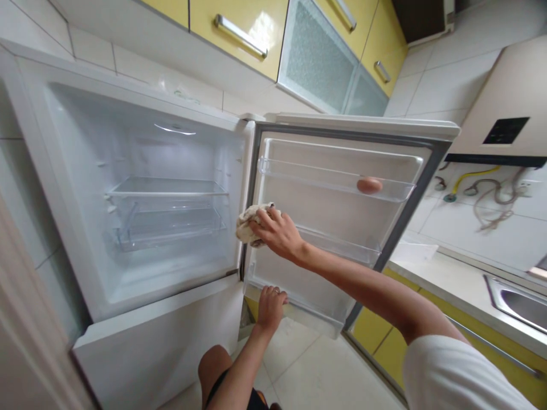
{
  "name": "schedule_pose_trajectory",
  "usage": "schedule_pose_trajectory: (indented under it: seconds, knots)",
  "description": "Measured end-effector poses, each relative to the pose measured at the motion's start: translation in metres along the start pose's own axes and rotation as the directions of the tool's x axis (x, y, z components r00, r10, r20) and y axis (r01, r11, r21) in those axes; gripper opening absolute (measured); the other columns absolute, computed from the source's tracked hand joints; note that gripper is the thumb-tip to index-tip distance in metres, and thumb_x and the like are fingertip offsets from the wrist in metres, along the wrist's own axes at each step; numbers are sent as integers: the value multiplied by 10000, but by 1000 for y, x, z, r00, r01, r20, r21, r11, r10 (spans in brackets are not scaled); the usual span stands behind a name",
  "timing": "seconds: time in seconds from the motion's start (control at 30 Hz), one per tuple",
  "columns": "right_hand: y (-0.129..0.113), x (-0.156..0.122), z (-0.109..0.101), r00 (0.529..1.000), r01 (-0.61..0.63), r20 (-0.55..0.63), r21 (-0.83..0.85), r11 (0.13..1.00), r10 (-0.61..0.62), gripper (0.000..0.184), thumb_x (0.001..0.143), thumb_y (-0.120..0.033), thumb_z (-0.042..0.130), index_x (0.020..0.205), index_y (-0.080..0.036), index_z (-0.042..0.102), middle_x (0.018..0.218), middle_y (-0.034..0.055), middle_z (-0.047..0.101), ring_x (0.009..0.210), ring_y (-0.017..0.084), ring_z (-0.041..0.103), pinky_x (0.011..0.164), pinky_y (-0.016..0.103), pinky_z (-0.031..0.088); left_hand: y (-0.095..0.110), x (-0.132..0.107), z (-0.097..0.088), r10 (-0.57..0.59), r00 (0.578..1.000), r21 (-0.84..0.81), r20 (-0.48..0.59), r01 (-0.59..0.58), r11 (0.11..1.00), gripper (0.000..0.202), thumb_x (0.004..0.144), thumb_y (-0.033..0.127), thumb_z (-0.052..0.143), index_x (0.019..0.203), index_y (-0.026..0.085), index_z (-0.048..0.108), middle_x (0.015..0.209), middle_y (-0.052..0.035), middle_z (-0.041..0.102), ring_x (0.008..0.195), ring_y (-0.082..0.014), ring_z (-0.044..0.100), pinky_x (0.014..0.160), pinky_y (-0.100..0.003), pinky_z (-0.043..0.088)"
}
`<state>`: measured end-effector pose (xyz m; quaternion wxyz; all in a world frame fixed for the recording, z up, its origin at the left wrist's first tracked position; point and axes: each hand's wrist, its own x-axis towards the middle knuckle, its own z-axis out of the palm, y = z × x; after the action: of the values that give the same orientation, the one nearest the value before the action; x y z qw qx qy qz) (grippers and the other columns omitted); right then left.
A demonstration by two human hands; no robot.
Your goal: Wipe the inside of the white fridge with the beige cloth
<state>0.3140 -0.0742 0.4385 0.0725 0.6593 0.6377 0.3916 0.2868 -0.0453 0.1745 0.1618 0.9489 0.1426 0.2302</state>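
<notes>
My right hand (280,232) is closed on a crumpled pale cloth with dark marks (248,225), pressing it at the hinge side of the open fridge door (325,219). Lower down, my left hand (272,310) is closed, its fingers curled by the bottom door shelf (311,312). Whatever its fingers grip, if anything, is hidden. A ring shows on one finger. On the upper clear door shelf (316,175) sits one brown egg (370,185), well right of my right hand.
To the left, the fridge compartment (171,142) holds a glass shelf (171,187) and a clear drawer (175,228). Yellow cabinets (239,51) hang above. At right are a counter (453,279), a sink (523,304) and a water heater (508,102). My knee (213,364) is below.
</notes>
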Motion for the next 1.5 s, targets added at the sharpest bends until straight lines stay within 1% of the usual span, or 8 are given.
schedule_pose_trajectory:
  seconds: [0.3, 0.5, 0.67, 0.87, 1.0, 1.27, 1.4, 1.5]
  knots:
    - [61, -157, -13, 966, -148, -226, -99, 984, 123, 479, 871, -91, 594, 1297, -300, 662, 1335, 104, 628, 1156, 286, 535, 851, 401, 545, -1, 2, 2, 39, 999, -1, 0, -39, 999, 222, 953, 140, 547, 903, 199, 755, 921, -86, 719, 991, -256, 625, 953, -399, 388]
    - [89, -248, -24, 863, -424, -344, -91, 901, 370, 463, 807, -156, 645, 1244, -299, 703, 1280, 117, 643, 1078, 291, 594, 738, 368, 569, 1, 2, 3, 45, 999, 16, -24, -45, 999, 231, 957, 150, 538, 907, 206, 757, 938, -96, 714, 990, -268, 626, 944, -415, 394]
    - [114, -281, -9, 672, -560, -410, 262, 786, 616, 438, 768, -255, 665, 1203, -241, 713, 1193, 118, 663, 1068, 286, 637, 894, 436, 566, 3, 3, 1, 46, 999, 25, -26, -46, 999, 248, 964, 148, 525, 907, 210, 758, 944, -94, 716, 995, -270, 625, 938, -416, 400]
    - [123, -284, 29, 359, -534, -280, 720, 443, 890, 485, 598, -330, 696, 1064, -195, 726, 1092, 80, 708, 1040, 284, 643, 978, 460, 514, 5, 4, 1, 42, 999, 37, -23, -41, 998, 241, 974, 166, 530, 914, 213, 758, 942, -83, 723, 1004, -271, 627, 936, -410, 397]
    - [110, -286, 32, 313, -502, -196, 796, 337, 929, 501, 509, -323, 737, 997, -210, 748, 1067, 64, 732, 1033, 286, 636, 973, 451, 506, 5, 5, 3, 36, 999, 44, -18, -36, 998, 238, 977, 162, 530, 917, 207, 756, 960, -82, 726, 1008, -268, 627, 937, -408, 397]
    - [92, -284, -16, -80, -246, 303, 917, -314, 950, 435, 329, -306, 831, 715, -183, 671, 632, 13, 680, 559, 182, 599, 503, 315, 513, 4, 4, 2, 37, 999, 56, -13, -37, 998, 225, 980, 171, 539, 914, 210, 751, 948, -72, 723, 1007, -259, 622, 941, -398, 388]
    - [104, -245, -64, -138, -23, 126, 991, -131, 982, 460, 394, -265, 833, 825, -175, 700, 769, -10, 717, 650, 155, 653, 529, 255, 560, 2, 3, 3, 39, 999, 62, -14, -38, 997, 205, 976, 183, 555, 928, 209, 753, 959, -74, 720, 1009, -260, 619, 946, -399, 386]
    - [125, -210, -87, -274, 125, -239, 952, 281, 932, 383, 439, -197, 788, 793, -190, 643, 767, -49, 673, 723, 131, 643, 638, 241, 581, 2, 3, 4, 37, 999, 59, -17, -36, 998, 218, 976, 165, 542, 932, 204, 752, 953, -83, 715, 1013, -260, 618, 960, -406, 385]
